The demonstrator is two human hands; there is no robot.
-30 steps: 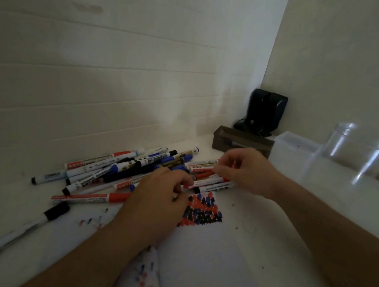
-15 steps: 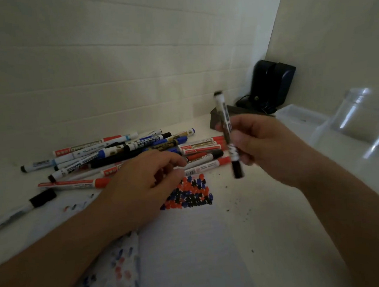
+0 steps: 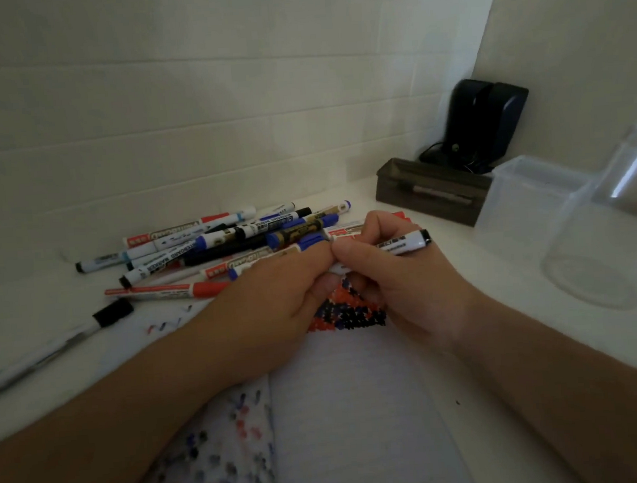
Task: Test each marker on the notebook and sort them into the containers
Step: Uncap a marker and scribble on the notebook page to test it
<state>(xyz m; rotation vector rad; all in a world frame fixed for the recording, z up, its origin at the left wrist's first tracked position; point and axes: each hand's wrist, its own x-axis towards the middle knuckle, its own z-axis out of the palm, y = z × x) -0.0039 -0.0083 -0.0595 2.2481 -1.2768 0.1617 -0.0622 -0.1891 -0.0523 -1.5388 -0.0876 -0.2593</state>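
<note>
Both hands together over notebook (image 3: 359, 419), right hand (image 3: 399, 281) gripping marker (image 3: 404, 243) mid-barrel, left hand (image 3: 276, 304) pinching its near end; light, stiff, slick plastic, probably best held mid-barrel, cap pulled straight.

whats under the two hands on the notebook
Dense red, blue and black test marks on the lined notebook page show between the left hand and right hand. How far the marks run beneath the hands is covered.

A heap of markers (image 3: 226, 244) lies on the bench (image 3: 505, 341) behind the notebook (image 3: 359, 408), to its left. Two containers (image 3: 532, 196) stand right of the notebook, a box (image 3: 430, 192) behind them.
</note>
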